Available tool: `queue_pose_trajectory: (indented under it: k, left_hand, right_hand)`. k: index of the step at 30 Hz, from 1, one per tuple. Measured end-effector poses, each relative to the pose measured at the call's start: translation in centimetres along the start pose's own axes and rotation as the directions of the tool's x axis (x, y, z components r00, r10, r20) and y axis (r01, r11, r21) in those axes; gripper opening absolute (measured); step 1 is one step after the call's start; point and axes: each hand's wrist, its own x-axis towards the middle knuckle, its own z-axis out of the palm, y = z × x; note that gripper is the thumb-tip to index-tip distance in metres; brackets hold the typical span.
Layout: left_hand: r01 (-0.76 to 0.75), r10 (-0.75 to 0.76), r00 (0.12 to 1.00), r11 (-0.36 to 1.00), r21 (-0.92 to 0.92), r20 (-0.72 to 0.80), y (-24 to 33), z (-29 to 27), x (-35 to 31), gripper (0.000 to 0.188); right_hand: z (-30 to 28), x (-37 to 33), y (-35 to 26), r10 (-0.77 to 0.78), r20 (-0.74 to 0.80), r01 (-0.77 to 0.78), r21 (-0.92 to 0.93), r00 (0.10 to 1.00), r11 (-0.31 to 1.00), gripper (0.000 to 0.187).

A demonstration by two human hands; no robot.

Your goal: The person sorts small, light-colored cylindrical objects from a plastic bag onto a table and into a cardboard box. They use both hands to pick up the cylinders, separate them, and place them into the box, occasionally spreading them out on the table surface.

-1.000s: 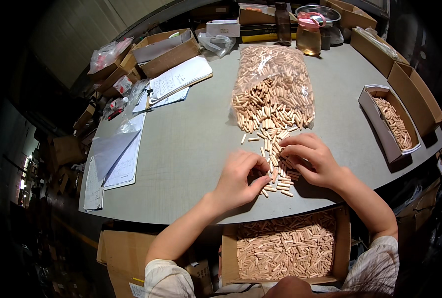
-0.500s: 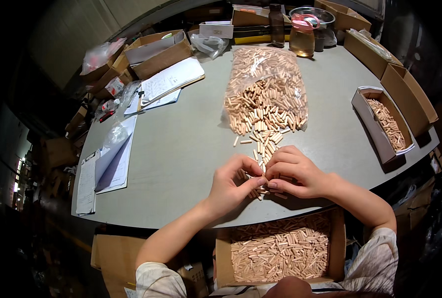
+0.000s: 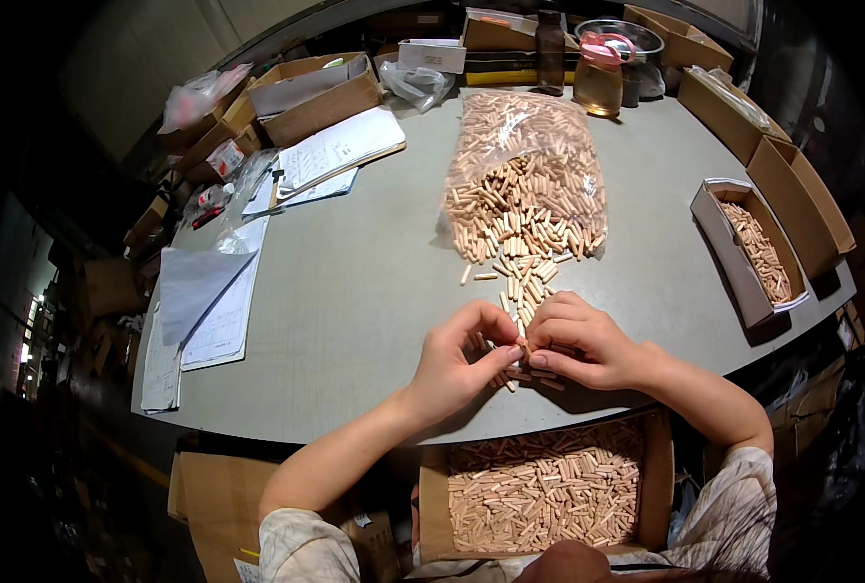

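My left hand [image 3: 458,358] and my right hand [image 3: 588,342] meet by their fingertips near the front edge of the table. Both are closed in a pinch around a small wooden dowel [image 3: 523,345], mostly covered by the fingers. Loose dowels [image 3: 522,289] trail from the mouth of a clear plastic bag [image 3: 525,126] down to my hands, and a few lie under them. The bag lies flat, filled with many more dowels. Below the table edge, close to my body, a cardboard box [image 3: 658,486] holds a thick layer of dowels.
At right stands a narrow white-sided box [image 3: 729,255] of dowels beside an empty brown box [image 3: 801,209]. Clipboards with papers [image 3: 340,151] and a lifted sheet [image 3: 199,287] lie at left. A pink-lidded jug [image 3: 598,85] and a dark bottle [image 3: 550,53] stand at the back.
The loose sheet on the left papers has flopped further over to the left. My hands keep nearly the same pinch in the same place; the whole view has shifted slightly.
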Motion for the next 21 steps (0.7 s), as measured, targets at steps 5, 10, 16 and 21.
queue_pose_trajectory:
  k: [5,10,16,21]
  left_hand:
    - [0.054,-0.054,0.998,0.998,0.014,0.03,0.38,-0.35,-0.05,0.017]
    - [0.104,-0.105,0.993,0.995,0.01,0.055,0.62,-0.4,-0.04,0.017]
    - [0.126,-0.124,0.989,0.992,-0.021,0.079,0.57,-0.32,-0.13,0.016]
    - [0.015,-0.017,0.996,1.0,0.026,0.082,-0.03,-0.24,-0.12,0.015]
  right_hand:
    - [0.06,0.11,-0.04,-0.01,-0.009,0.01,-0.01,1.0,1.0,0.009]
    - [0.21,0.05,0.03,-0.024,-0.005,0.024,-0.052,1.0,0.998,0.01]
    - [0.08,0.03,-0.1,-0.085,-0.01,0.084,-0.107,0.996,0.991,0.014]
    - [0.2,-0.03,-0.23,-0.14,0.022,0.142,-0.167,0.99,0.976,0.015]
